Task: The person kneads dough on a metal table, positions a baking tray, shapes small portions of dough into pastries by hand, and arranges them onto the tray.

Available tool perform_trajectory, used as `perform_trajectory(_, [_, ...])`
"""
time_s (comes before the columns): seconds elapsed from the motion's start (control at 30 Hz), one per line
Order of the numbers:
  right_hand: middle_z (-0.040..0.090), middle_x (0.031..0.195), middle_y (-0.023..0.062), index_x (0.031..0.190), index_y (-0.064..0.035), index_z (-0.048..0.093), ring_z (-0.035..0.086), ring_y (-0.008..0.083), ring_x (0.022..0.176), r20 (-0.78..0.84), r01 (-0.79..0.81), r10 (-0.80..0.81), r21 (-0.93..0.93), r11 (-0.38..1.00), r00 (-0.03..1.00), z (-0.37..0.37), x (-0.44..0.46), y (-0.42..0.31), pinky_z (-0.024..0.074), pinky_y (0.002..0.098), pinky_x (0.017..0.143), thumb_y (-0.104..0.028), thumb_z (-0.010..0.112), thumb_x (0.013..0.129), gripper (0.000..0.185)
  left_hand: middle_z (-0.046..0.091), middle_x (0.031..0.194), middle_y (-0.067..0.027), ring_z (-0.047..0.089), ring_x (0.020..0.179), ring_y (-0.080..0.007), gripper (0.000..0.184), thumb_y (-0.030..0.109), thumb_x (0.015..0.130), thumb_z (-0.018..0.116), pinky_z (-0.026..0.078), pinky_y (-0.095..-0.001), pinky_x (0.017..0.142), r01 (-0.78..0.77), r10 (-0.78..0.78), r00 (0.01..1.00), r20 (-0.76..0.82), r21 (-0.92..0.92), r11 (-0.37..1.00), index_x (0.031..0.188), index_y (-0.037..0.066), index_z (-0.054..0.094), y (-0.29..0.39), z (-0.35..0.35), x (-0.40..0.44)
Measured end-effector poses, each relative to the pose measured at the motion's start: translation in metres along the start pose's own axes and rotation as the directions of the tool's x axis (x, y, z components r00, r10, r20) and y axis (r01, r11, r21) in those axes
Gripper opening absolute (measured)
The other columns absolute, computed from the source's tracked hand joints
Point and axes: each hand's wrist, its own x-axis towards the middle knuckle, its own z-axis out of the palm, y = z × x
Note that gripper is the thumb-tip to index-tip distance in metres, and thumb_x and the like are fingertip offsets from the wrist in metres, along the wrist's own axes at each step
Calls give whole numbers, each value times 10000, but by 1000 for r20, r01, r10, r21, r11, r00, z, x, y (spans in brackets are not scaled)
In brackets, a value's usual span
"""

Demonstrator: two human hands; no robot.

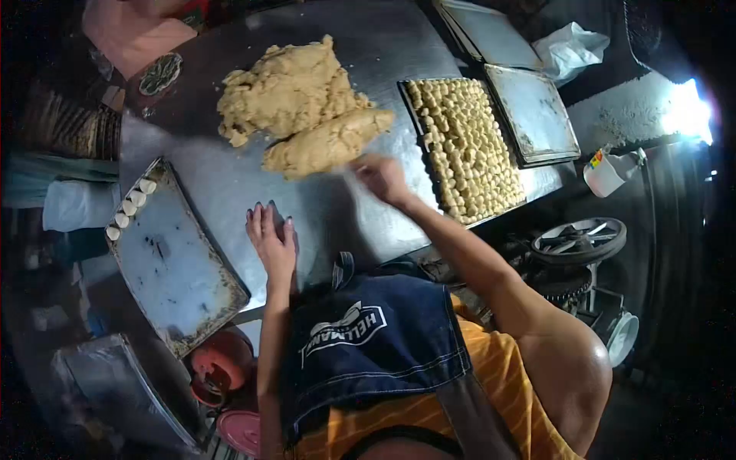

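Head view, right hand (381,179) blurred, beside dough (328,144)

So I've got a big heap of dough (287,88) on my metal table (207,184), with a fat roll (326,146) against its near side. My right hand (379,178) is a blur just beside the roll, can't tell if it's touching. Left hand (270,238) lies palm down, nearer me than the dough, fingers a bit spread. Right of the dough: a full tray (419,138) of little balls (466,146). Left of it, closer to me: a worn tray (172,268) with five pale pieces (137,198) along one edge.
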Motion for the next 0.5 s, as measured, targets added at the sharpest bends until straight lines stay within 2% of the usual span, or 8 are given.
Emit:
perform_trajectory(0.1, [741, 853, 77, 978, -60, 787, 658, 240, 684, -168, -476, 448, -213, 853, 878, -112, 0, 64, 526, 366, 633, -167, 686, 856, 191, 539, 1472, -176, 505, 1344, -417, 415, 139, 979, 646, 424, -473, 1115, -38, 33, 999, 25, 232, 972, 1385, 59, 617, 17, 23, -13])
perform_trajectory(0.13, [710, 774, 79, 1017, -79, 801, 649, 245, 661, -231, -526, 475, -298, 797, 849, -137, 6, 84, 532, 380, 628, -198, 691, 873, 216, 519, 1495, -178, 485, 1366, -427, 421, 143, 983, 642, 412, -481, 1131, -49, 42, 999, 30, 310, 949, 1395, 62, 613, 20, 26, -15])
perform_trajectory(0.23, [731, 943, 123, 1032, -101, 813, 674, 292, 792, -235, -513, 458, -337, 789, 858, -176, 33, 109, 551, 427, 721, -233, 707, 877, 229, 508, 1507, -178, 487, 1368, -419, 413, 138, 989, 632, 418, -472, 1129, 5, -24, 998, 59, 305, 952, 1395, 65, 614, 16, 30, -10])
perform_trajectory(0.3, [693, 1180, 179, 1018, -113, 819, 668, 348, 975, -300, -375, 233, -630, 680, 925, -167, 46, 149, 545, 477, 835, -245, 698, 889, 221, 496, 1519, -179, 490, 1370, -411, 405, 133, 995, 622, 424, -464, 1127, 64, -94, 991, 98, 280, 958, 1395, 69, 615, 12, 29, -12])
perform_trajectory(0.37, [618, 1320, 213, 999, -86, 815, 633, 387, 1082, -208, -397, 350, -648, 650, 913, -162, 55, 152, 533, 505, 884, -261, 674, 908, 243, 545, 1466, -178, 506, 1335, -413, 463, 142, 952, 654, 399, -482, 1152, 133, -160, 981, 112, 217, 967, 1404, 54, 599, 11, 30, -8])
perform_trajectory(0.4, [656, 1177, 213, 937, -46, 802, 648, 372, 996, -326, -436, 290, -714, 548, 900, -147, 58, 162, 539, 483, 851, -241, 655, 916, 245, 545, 1466, -178, 506, 1335, -413, 463, 142, 952, 654, 399, -482, 1152, 133, -161, 982, 100, 246, 960, 1404, 54, 599, 19, 26, -2])
perform_trajectory(0.47, [687, 1098, 217, 950, 2, 771, 664, 360, 946, -236, -531, 536, -684, 501, 810, -147, 63, 165, 542, 481, 823, -218, 648, 929, 253, 611, 1348, -166, 587, 1213, -359, 473, 187, 936, 699, 450, -459, 1096, 257, -271, 952, 140, 112, 960, 1378, 42, 612, 31, 19, 7])
perform_trajectory(0.5, [703, 1034, 193, 973, -5, 758, 675, 339, 907, -290, -501, 414, -598, 625, 863, -146, 58, 154, 548, 468, 793, -202, 636, 943, 234, 614, 1312, -165, 616, 1147, -318, 460, 192, 947, 713, 490, -410, 1023, 339, -342, 931, 126, 50, 940, 1363, 19, 620, 30, 15, 12])
